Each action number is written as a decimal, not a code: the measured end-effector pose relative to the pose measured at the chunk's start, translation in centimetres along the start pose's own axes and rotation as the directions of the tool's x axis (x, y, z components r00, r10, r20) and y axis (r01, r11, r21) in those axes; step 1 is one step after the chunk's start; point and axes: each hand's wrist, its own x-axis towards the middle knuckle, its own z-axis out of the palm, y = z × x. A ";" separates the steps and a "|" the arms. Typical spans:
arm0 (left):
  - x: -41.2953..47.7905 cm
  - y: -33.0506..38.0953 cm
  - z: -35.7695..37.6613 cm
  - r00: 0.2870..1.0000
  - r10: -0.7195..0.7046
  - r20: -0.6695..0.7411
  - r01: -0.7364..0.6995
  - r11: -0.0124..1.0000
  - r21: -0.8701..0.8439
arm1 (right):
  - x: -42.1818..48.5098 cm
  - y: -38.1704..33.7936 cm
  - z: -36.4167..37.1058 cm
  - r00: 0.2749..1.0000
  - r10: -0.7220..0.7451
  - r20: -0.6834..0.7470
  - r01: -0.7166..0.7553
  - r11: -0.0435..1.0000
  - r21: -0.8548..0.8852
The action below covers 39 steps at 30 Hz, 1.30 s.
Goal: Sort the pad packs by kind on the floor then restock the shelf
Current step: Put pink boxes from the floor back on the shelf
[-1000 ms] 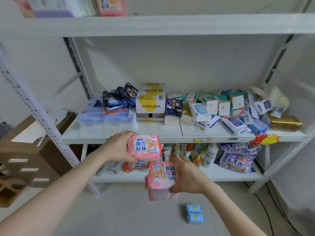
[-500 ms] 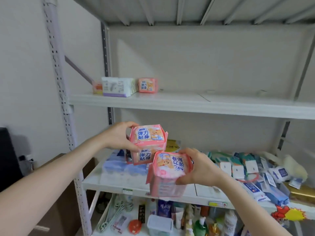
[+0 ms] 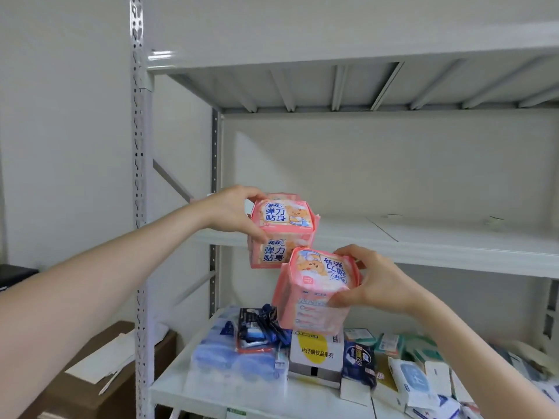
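Two stacked pink pad packs [image 3: 282,229] are gripped by the L hand [image 3: 234,213], fingers over the top, thumb in front, level w/ the mid shelf [image 3: 423,246] edge. Another pink pack [image 3: 314,293], print upside down, is gripped by the R hand [image 3: 382,282], just below-right, touching the stack.

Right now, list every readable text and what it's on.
"弹力贴身": top pink pack, in the left hand.
"弹力贴身": lower pink pack, under it.
"弹力贴身", upside down: third pink pack, in the right hand.
"片仔癀饮品系列": white and yellow box.
Too blurred: dark blue pack.
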 end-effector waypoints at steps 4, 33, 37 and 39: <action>3.6 0.3 -1.0 1.000 0.024 -0.009 -0.023 1.000 0.014 | 2.9 0.1 -2.0 1.000 -0.011 -0.026 0.012 1.000 0.019; 30.6 -13.9 -1.6 0.983 0.040 0.180 -0.020 0.993 -0.113 | 27.8 4.7 -4.3 0.987 0.079 -0.137 -0.076 0.997 0.022; 33.9 -16.0 -0.2 0.972 0.027 0.232 0.003 0.992 -0.127 | 30.8 6.6 -4.5 0.990 0.100 -0.104 -0.100 0.995 -0.001; 35.1 -17.1 0.2 0.966 0.008 0.257 0.025 0.992 -0.125 | 32.2 7.2 -4.5 0.990 0.110 -0.091 -0.112 0.994 -0.014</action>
